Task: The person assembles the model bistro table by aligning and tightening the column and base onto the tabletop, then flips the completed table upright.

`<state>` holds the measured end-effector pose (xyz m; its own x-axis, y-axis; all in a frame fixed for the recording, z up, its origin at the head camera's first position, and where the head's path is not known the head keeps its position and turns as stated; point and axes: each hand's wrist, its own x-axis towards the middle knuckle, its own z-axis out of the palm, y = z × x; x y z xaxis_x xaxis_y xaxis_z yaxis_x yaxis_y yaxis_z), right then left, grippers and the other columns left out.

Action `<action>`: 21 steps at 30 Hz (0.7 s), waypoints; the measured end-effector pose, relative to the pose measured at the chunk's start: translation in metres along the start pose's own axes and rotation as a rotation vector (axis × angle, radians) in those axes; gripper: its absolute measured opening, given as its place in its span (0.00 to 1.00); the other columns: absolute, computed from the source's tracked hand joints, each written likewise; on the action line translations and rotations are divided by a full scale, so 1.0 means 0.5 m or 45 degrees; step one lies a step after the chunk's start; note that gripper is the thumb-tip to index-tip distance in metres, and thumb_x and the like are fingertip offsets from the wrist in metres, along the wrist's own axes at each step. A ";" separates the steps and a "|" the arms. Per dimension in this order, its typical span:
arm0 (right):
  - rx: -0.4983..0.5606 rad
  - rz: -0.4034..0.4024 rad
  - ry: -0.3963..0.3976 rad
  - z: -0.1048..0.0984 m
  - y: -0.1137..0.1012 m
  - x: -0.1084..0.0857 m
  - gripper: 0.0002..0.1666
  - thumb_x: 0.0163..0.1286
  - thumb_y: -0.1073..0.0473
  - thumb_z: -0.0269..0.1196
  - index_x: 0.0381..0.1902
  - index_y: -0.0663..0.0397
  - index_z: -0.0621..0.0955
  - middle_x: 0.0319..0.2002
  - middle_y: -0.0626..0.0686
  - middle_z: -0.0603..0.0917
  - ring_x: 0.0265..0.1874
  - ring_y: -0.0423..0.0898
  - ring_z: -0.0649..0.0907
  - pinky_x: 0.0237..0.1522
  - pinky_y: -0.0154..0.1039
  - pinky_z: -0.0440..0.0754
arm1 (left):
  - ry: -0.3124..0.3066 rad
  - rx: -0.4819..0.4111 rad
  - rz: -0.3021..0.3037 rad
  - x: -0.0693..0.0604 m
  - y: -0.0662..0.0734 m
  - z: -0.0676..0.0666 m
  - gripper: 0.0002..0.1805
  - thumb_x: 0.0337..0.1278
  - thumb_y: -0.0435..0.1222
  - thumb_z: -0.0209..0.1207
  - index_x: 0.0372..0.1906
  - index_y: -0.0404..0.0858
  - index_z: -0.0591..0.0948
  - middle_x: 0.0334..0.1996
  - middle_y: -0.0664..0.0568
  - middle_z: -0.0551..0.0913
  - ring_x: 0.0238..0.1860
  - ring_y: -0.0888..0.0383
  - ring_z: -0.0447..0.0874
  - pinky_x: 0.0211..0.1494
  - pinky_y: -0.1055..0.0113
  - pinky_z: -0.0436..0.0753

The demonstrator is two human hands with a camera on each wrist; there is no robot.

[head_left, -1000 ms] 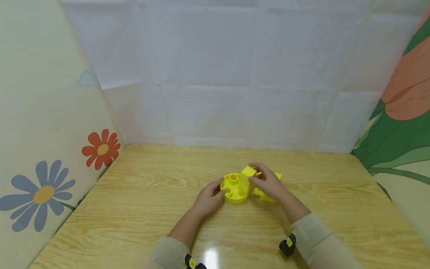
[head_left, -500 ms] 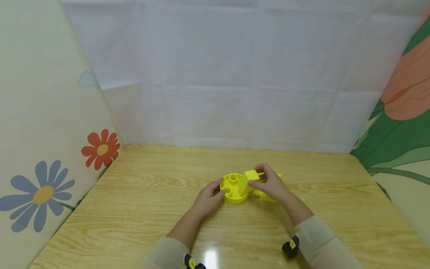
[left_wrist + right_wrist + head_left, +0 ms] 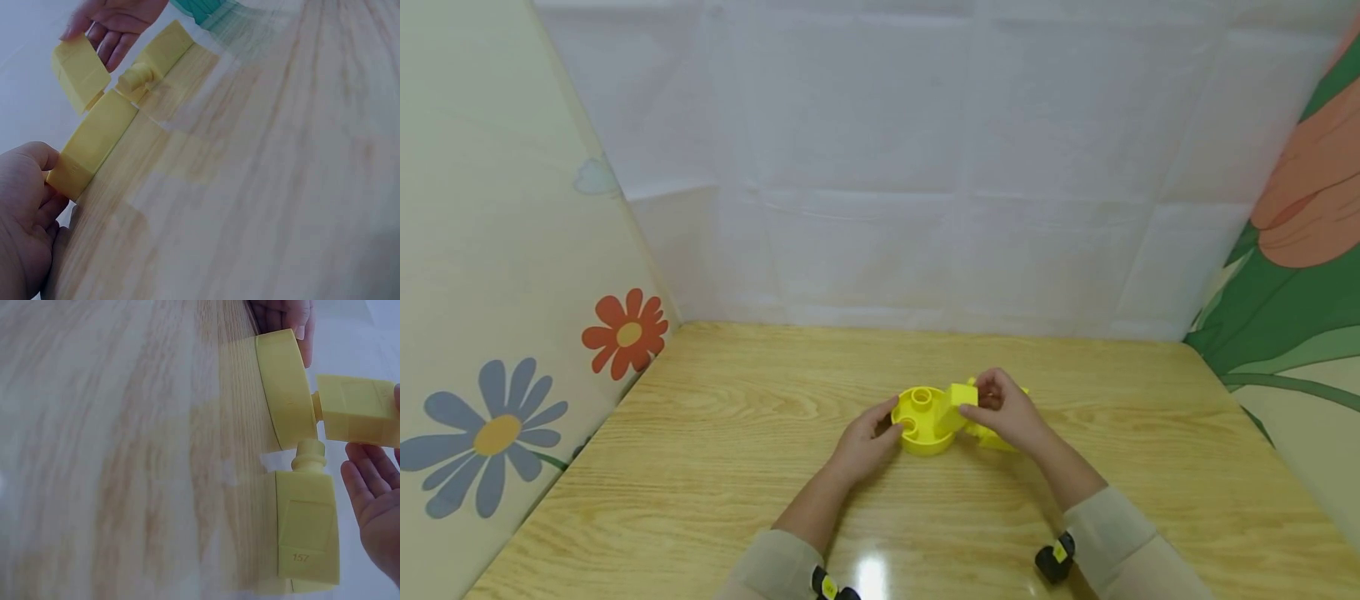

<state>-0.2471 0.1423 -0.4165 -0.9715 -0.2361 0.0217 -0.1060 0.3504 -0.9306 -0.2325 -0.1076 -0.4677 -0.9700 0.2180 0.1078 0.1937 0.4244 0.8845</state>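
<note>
A round yellow plastic base [image 3: 925,448] with raised ring sockets sits on the table. My left hand [image 3: 867,447] grips its left rim, the thumb and fingers on either side of its edge. My right hand [image 3: 1009,410] pinches a tapered yellow block [image 3: 964,397] above the base's right side. In the right wrist view, the short stub of this block [image 3: 359,410] points at the base's top face; whether it sits in a socket is hidden. A second yellow block [image 3: 306,528], marked 157 and with a ridged knob, lies beside the base, partly behind my right hand in the head view.
The wood-grain table [image 3: 737,467] runs back to a white sheet [image 3: 865,208]. Flower-patterned panels [image 3: 490,275] stand at both sides. A black wrist camera [image 3: 1056,558] hangs by my right sleeve.
My right hand has turned the yellow block and shifted slightly right and nearer, so the block stands more upright. The left hand and the round base have stayed in place.
</note>
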 end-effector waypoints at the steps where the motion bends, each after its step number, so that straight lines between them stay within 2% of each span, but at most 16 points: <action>1: 0.003 -0.012 -0.001 -0.001 0.001 -0.002 0.22 0.66 0.60 0.65 0.52 0.62 0.69 0.50 0.62 0.80 0.48 0.49 0.82 0.48 0.35 0.83 | 0.000 0.002 0.001 0.000 0.000 0.000 0.27 0.69 0.37 0.55 0.69 0.31 0.68 0.68 0.37 0.71 0.70 0.40 0.66 0.72 0.46 0.66; 5: 0.030 -0.093 -0.010 -0.004 0.005 -0.009 0.19 0.67 0.67 0.61 0.53 0.68 0.68 0.52 0.68 0.78 0.52 0.54 0.81 0.51 0.32 0.81 | -0.008 -0.004 -0.008 0.000 -0.001 0.000 0.27 0.69 0.37 0.54 0.69 0.31 0.68 0.68 0.37 0.70 0.70 0.40 0.66 0.72 0.46 0.66; 8: 0.049 -0.121 -0.025 -0.006 0.007 -0.013 0.20 0.67 0.69 0.60 0.53 0.70 0.68 0.52 0.69 0.78 0.52 0.53 0.81 0.51 0.30 0.80 | -0.011 -0.009 -0.015 0.000 0.001 -0.001 0.28 0.69 0.37 0.54 0.70 0.31 0.67 0.69 0.37 0.69 0.71 0.41 0.66 0.73 0.46 0.66; 15: -0.019 -0.147 -0.063 -0.004 0.006 -0.021 0.25 0.65 0.65 0.65 0.57 0.67 0.70 0.52 0.66 0.78 0.47 0.50 0.81 0.47 0.31 0.81 | -0.012 -0.004 -0.024 0.000 0.005 -0.003 0.28 0.70 0.38 0.53 0.70 0.31 0.66 0.70 0.38 0.68 0.71 0.41 0.65 0.73 0.46 0.65; 21: -0.155 -0.059 -0.059 0.008 0.001 -0.021 0.31 0.65 0.55 0.67 0.64 0.56 0.72 0.55 0.60 0.77 0.47 0.50 0.79 0.46 0.38 0.80 | -0.013 -0.024 -0.016 0.001 0.001 -0.001 0.28 0.70 0.37 0.54 0.70 0.31 0.66 0.70 0.38 0.68 0.71 0.41 0.65 0.73 0.47 0.65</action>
<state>-0.2361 0.1413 -0.4186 -0.9544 -0.2954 0.0443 -0.1783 0.4446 -0.8778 -0.2330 -0.1079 -0.4669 -0.9707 0.2218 0.0921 0.1786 0.4104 0.8943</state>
